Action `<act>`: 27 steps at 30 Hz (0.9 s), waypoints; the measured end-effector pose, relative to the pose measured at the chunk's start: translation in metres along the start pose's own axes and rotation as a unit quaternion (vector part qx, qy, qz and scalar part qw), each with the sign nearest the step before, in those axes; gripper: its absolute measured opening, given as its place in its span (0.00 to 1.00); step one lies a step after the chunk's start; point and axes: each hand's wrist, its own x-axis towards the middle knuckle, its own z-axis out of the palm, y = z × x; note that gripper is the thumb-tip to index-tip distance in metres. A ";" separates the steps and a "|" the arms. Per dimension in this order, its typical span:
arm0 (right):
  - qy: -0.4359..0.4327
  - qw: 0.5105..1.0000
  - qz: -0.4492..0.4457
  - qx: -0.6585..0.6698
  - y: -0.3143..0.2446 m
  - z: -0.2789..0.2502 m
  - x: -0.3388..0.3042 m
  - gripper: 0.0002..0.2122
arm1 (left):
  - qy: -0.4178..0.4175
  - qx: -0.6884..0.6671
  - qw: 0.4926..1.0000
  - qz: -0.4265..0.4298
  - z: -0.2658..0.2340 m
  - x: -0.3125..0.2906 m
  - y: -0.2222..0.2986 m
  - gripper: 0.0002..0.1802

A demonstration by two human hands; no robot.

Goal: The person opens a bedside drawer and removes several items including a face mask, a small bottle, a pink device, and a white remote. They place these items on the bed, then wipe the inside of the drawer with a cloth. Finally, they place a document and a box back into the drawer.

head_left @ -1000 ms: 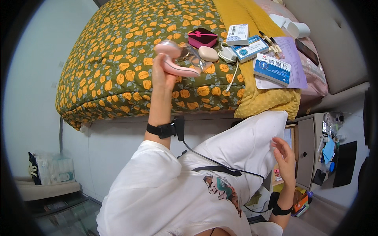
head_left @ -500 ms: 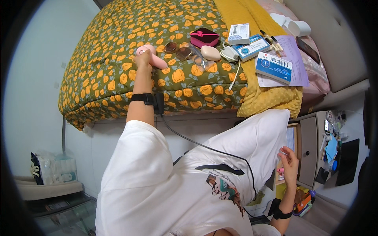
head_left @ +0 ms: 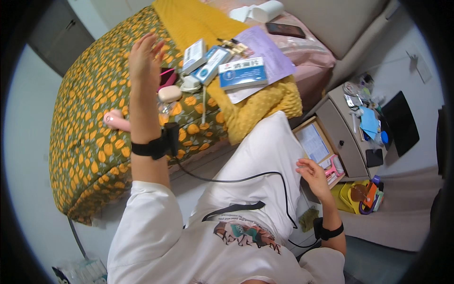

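off comes the left hand (head_left: 145,60) from the pink device (head_left: 117,119) it was gripping half a second ago, and now it is hanging further up over the bed, fingers standing apart! the device is lying on the flowered quilt (head_left: 85,151), back toward the body and left of that hand, its handle running partly behind the forearm. just right of the raised hand, the magenta box (head_left: 166,78) is peeking out, partly covered, with the pale rounded case (head_left: 169,93) sitting beside it, nearer the body. further right of the hand, the white charger (head_left: 190,84) is resting by the blue-and-white boxes (head_left: 212,65), the purple sheet (head_left: 272,52) is spreading under the nearest one, and the dark phone (head_left: 285,30) is lying beyond. across the way, the right hand (head_left: 314,177) is hovering by the white trouser leg (head_left: 250,151), fingers loosely bending and slightly apart, while the pulled-out drawer (head_left: 324,137) is sitting just ahead of it, a pink-and-white item (head_left: 335,166) showing inside, right of those fingers
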 end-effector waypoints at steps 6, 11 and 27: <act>0.004 0.999 0.004 -0.033 0.021 -0.008 -0.030 0.14 | -0.154 -0.247 0.952 -0.098 0.188 -0.031 -0.052 0.10; -0.082 0.990 0.115 0.002 0.045 -0.028 -0.075 0.16 | -0.282 -0.348 0.865 -0.227 0.283 -0.068 -0.123 0.07; 0.252 0.908 0.263 0.209 0.164 -0.102 -0.046 0.17 | -0.246 -0.338 0.741 -0.525 0.323 -0.133 -0.272 0.11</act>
